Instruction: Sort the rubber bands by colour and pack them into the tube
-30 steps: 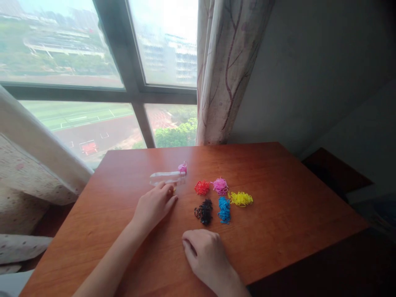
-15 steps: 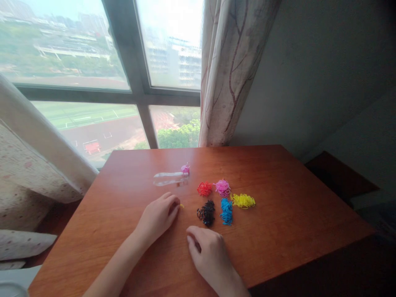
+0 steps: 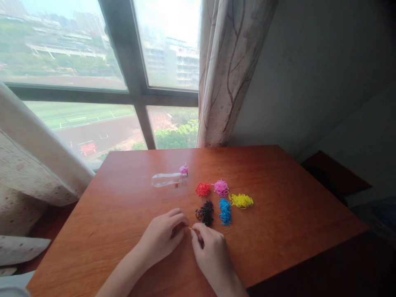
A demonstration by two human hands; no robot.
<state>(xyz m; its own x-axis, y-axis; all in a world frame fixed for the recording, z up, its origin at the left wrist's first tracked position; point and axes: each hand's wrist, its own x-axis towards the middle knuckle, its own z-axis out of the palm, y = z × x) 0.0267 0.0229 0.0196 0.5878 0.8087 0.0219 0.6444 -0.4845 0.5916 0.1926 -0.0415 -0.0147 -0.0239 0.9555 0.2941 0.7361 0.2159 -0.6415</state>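
Between my two hands, a small yellow rubber band (image 3: pixel 190 228) shows over the table. My left hand (image 3: pixel 167 234) is closed, with thumb and fingertips pinching one end of it. From the other side my right hand (image 3: pixel 213 251) is also closed, its fingertips at the band's other end. Just beyond my right hand lies a pile of black rubber bands (image 3: pixel 204 213). Beside it is a blue pile (image 3: pixel 225 212), with a yellow pile (image 3: pixel 241 201) further right. Behind them sit a red pile (image 3: pixel 203 189) and a pink pile (image 3: pixel 220 187).
A clear elongated plastic object (image 3: pixel 168 176) lies farther back on the brown wooden table (image 3: pixel 123 194), with a pink clump (image 3: pixel 184 169) at its right end. Beyond the table's far edge are a window (image 3: pixel 136 97) and a patterned curtain (image 3: pixel 229 74).
My left hand has moved nearer and to the right with the yellow rubber band. My right hand has shifted slightly to meet it, and its fingertips are now at the band.
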